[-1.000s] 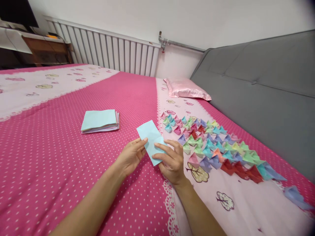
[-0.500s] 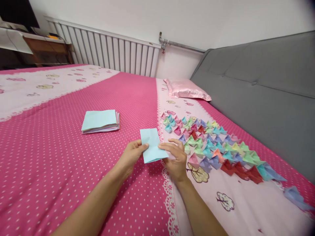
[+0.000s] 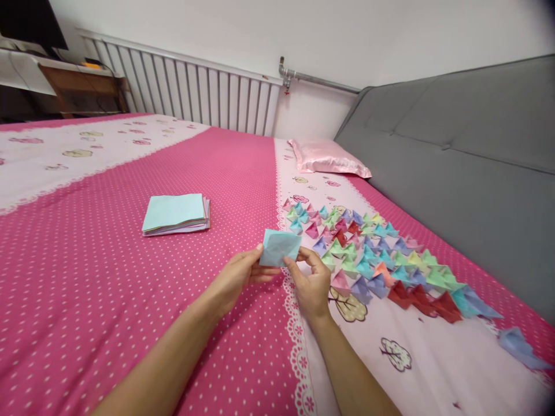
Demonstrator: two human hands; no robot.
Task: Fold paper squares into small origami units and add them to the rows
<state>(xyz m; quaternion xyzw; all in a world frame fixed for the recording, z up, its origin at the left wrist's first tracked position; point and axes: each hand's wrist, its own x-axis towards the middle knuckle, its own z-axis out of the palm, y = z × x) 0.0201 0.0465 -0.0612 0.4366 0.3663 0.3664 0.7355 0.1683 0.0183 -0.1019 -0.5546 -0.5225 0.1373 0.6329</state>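
A light blue sheet of paper (image 3: 280,245), folded small, is held up between my two hands above the bed. My left hand (image 3: 238,277) grips its left edge, thumb in front and fingers stretched beneath and behind. On the right side, my right hand (image 3: 311,283) pinches the lower right part between thumb and fingers. A stack of coloured paper (image 3: 176,214) with a light blue sheet on top lies to the left. Many small folded paper boats (image 3: 377,254) in several colours stand in rows just right of my right hand.
The bedspread (image 3: 108,289) is pink with dots and pale printed bands. A pink pillow (image 3: 329,157) lies at the far end, near a white radiator (image 3: 186,81). A grey padded headboard (image 3: 459,121) runs along the right. A desk with a monitor (image 3: 32,23) stands back left.
The blue paper has gone from a taller rectangle to a smaller shape, now held slightly higher and further right. My right thumb has come to its front face.
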